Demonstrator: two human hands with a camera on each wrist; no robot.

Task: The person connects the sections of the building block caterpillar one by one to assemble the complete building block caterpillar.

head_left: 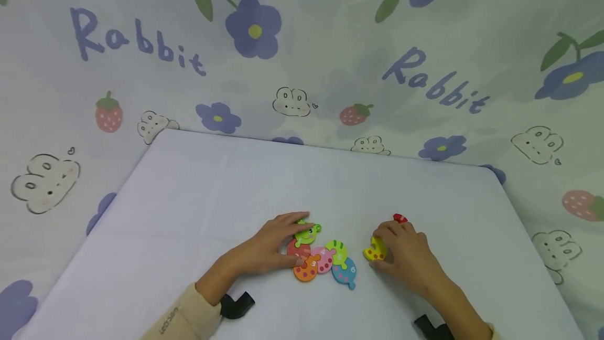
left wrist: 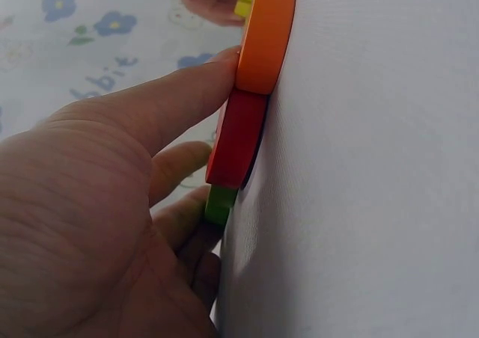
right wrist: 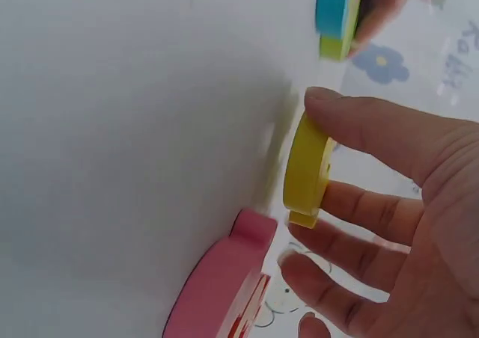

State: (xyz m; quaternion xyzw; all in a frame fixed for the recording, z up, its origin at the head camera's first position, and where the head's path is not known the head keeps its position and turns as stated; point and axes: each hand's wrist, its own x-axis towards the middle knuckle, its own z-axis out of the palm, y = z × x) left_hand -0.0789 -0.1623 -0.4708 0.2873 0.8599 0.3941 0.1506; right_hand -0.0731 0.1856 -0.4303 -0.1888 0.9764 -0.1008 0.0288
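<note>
In the head view my left hand (head_left: 269, 245) rests on a chain of joined puzzle pieces, thumb at the orange piece (head_left: 305, 269) and fingers by the green face piece (head_left: 306, 234). Between those two lies the red piece (head_left: 298, 248); pink (head_left: 323, 260), light green (head_left: 336, 251) and blue (head_left: 344, 272) pieces continue rightward. To the right of the chain, my right hand (head_left: 409, 256) pinches a yellow dotted piece (head_left: 376, 250) between thumb and fingers. The right wrist view shows this yellow piece (right wrist: 307, 166) held on its edges, apart from the blue one (right wrist: 334, 7).
A red-marked piece (head_left: 400, 218) lies just behind my right hand; its pink side (right wrist: 217, 286) shows in the right wrist view. The white table (head_left: 212, 182) meets a patterned cloth (head_left: 321, 67) at the back. Black parts (head_left: 237, 306) sit beneath both wrists.
</note>
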